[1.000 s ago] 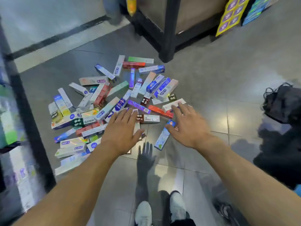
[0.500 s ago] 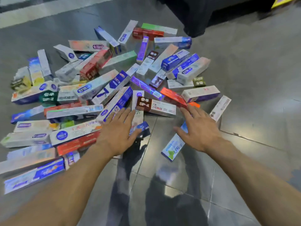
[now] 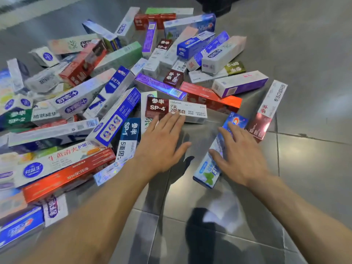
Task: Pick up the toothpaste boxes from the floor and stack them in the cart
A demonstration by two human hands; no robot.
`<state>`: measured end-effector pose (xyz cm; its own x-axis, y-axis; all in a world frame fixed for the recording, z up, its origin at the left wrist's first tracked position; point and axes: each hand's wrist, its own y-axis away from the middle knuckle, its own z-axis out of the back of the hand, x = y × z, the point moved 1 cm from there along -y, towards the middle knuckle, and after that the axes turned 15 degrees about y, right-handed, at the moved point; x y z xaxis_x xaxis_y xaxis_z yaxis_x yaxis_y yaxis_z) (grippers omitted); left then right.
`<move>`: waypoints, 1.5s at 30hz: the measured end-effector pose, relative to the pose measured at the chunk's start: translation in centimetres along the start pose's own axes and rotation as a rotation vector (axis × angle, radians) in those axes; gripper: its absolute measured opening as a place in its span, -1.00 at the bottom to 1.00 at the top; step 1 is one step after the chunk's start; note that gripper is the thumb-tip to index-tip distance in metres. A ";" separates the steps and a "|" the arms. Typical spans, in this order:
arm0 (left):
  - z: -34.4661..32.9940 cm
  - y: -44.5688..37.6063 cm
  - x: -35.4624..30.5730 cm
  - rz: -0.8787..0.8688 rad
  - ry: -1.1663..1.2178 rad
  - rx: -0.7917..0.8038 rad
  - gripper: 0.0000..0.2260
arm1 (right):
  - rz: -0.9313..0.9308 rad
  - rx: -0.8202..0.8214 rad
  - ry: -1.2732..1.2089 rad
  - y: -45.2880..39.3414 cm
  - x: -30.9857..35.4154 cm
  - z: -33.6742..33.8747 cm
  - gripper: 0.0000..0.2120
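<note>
Fingers of my left hand [image 3: 162,145] flat, tips at SP-4 box [image 3: 176,109], long axis crosswise. Right hand [image 3: 241,153] spread on blue box [image 3: 213,162], nothing gripped.

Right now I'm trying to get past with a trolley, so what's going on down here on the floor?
A person is reaching both bare hands down to a big scatter of toothpaste boxes on the grey tiled floor. The left hand is spread flat by the maroon and white SP-4 box; the right hand lies over a blue and white box. Nothing is lifted yet, and no cart is in view.
</note>
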<state>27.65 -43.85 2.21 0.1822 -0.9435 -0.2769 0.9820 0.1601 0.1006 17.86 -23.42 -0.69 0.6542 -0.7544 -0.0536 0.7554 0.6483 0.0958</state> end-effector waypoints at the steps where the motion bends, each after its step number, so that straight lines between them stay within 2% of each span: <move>1: 0.0 0.1 0.2 0.011 0.007 -0.009 -0.33 | -0.048 -0.022 -0.040 0.2 0.0 0.0 -0.40; 4: 0.3 -0.3 1.3 0.066 0.010 -0.022 -0.33 | -0.266 -0.107 -0.242 0.7 0.3 -0.1 -0.50; 7: 0.4 -0.7 2.2 0.103 0.024 -0.057 -0.32 | -0.511 -0.107 -0.507 1.3 1.0 -1.2 -0.46; 11: 0.1 -0.5 2.2 0.113 0.037 -0.075 -0.32 | -0.737 0.023 -0.759 1.2 2.5 -2.4 -0.35; 14: 0.0 -0.5 2.0 0.090 0.026 -0.065 -0.32 | -0.800 0.134 -0.743 0.1 4.2 -2.2 -0.24; 16: 0.0 -0.7 2.0 0.098 0.037 -0.064 -0.30 | -0.819 0.159 -0.732 -0.8 4.8 -1.9 -0.21; 21: -0.1 -1.7 2.3 0.096 0.056 -0.081 -0.32 | -0.716 0.153 -0.651 -1.4 4.3 -2.0 -0.41; 26: 0.4 -3.4 2.4 0.056 0.064 -0.094 -0.34 | -0.733 0.065 -0.833 -0.3 2.8 -2.0 -0.62; 30: 0.6 -6.2 2.5 0.028 -0.004 -0.059 -0.35 | -0.711 0.038 -0.918 -0.1 1.6 -1.7 -0.58; 34: 0.3 -9.4 2.9 0.111 -0.149 0.107 -0.26 | -0.689 0.016 -0.990 0.4 0.7 -1.7 -0.57; 37: -0.1 -10.7 2.9 0.118 -0.225 0.127 -0.33 | -0.664 -0.006 -1.022 0.9 0.2 -2.0 -0.56; 40: 0.3 -10.8 2.9 0.084 -0.200 0.078 -0.38 | -0.642 -0.034 -1.086 1.2 -0.1 -2.2 -0.52; 45: 1.6 -9.4 2.3 0.073 0.039 -0.073 -0.46 | -0.635 -0.124 -1.246 1.5 0.5 -2.2 -0.54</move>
<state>18.73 -47.98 2.16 0.2542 -0.9165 -0.3088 0.9667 0.2506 0.0522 19.44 -22.58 -2.80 -0.2082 -0.4703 0.8576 0.9470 0.1224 0.2971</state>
